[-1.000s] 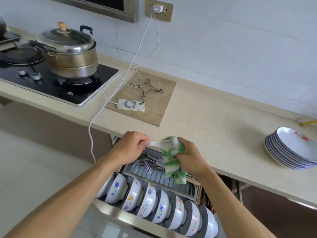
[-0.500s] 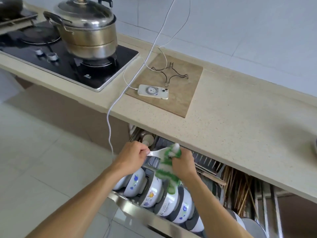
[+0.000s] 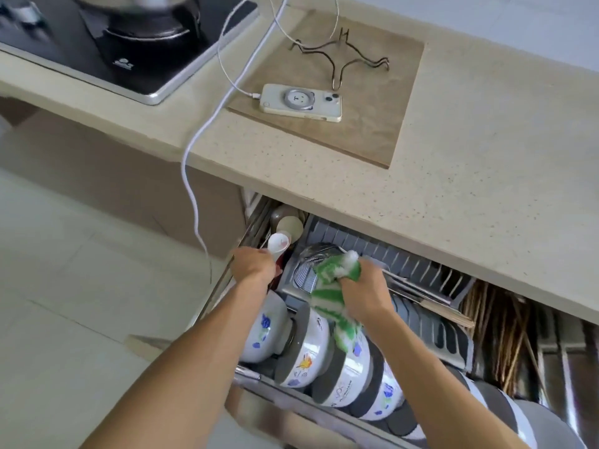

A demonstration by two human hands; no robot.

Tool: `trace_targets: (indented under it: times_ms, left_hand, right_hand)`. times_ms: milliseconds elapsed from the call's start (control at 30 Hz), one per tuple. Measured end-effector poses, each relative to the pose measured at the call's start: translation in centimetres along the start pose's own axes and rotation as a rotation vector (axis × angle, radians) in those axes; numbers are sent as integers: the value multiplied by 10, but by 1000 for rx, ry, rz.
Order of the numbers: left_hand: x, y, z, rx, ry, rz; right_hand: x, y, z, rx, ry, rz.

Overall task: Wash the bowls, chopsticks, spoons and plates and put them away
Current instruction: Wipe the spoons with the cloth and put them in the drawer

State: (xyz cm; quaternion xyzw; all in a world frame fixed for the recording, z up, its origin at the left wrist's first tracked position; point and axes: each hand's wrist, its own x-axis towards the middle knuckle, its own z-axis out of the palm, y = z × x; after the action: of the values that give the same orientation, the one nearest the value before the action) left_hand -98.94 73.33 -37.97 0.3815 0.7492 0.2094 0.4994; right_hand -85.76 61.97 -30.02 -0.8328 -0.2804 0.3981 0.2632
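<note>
My left hand [image 3: 254, 265] grips a white ceramic spoon [image 3: 278, 244] by its handle, bowl end up, over the left end of the pulled-out dish drawer [image 3: 246, 380]. My right hand [image 3: 364, 291] grips a green-and-white cloth [image 3: 334, 286] that hangs down over the drawer. White bowls with flower prints [image 3: 311, 354] stand on edge in a row in the drawer's front rack. Behind them a grey tray [image 3: 382, 254] holds a metal ladle or strainer [image 3: 312, 254]. Wooden chopsticks [image 3: 499, 332] lie at the drawer's right.
The beige counter [image 3: 486, 176] overhangs the drawer. On it lie a brown board [image 3: 382, 124], a charging phone [image 3: 303, 102] with its white cable [image 3: 194, 176] hanging over the edge, a wire trivet [image 3: 343, 56], and a black hob [image 3: 97, 37] with a pot at far left.
The spoon has come out of the cloth; my left hand carried it left and down toward the drawer's left end. The view dropped closer to the drawer; the plate stack left the frame.
</note>
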Motion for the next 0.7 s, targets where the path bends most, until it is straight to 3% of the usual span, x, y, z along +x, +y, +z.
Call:
trace_targets:
  times_ms: [200, 400, 700]
  left_hand:
    - [45, -14, 37, -23, -18, -43]
    - [60, -29, 44, 466, -110, 100]
    - [24, -30, 24, 706, -195, 356]
  right_hand:
    - [21, 16, 3, 91, -11, -39]
    - [28, 33, 9, 55, -18, -80]
    - [11, 43, -2, 63, -3, -85]
